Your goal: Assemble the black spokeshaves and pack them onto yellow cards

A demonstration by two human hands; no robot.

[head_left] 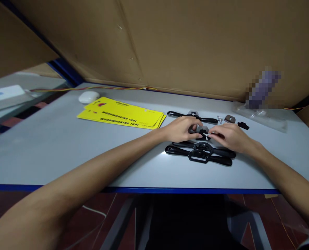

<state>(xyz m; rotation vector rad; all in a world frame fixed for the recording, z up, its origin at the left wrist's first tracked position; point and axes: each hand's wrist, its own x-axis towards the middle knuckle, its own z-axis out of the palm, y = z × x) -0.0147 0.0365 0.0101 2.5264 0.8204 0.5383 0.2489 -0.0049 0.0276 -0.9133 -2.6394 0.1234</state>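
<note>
My left hand point(183, 128) is closed around the left part of a black spokeshave point(202, 134), steadying it above the tabletop. At the middle of that spokeshave sit a grey blade and a dark cap. My right hand point(229, 136) pinches a small silver thumbscrew point(206, 136) against the cap; its far side is hidden by the fingers. Just below both hands lie two black spokeshave bodies, the nearer body point(198, 155) and the farther body point(213, 149). Behind my hands rests another spokeshave point(209, 120) with a blade on it.
Loose silver screws point(219, 119), a grey blade point(229, 119) and a black cap piece point(243, 125) lie to the right. Clear plastic bags point(266, 117) are at the back right. Yellow printed cards point(123, 114) and a white rounded object point(88, 97) lie left. Cardboard point(170, 45) walls the back.
</note>
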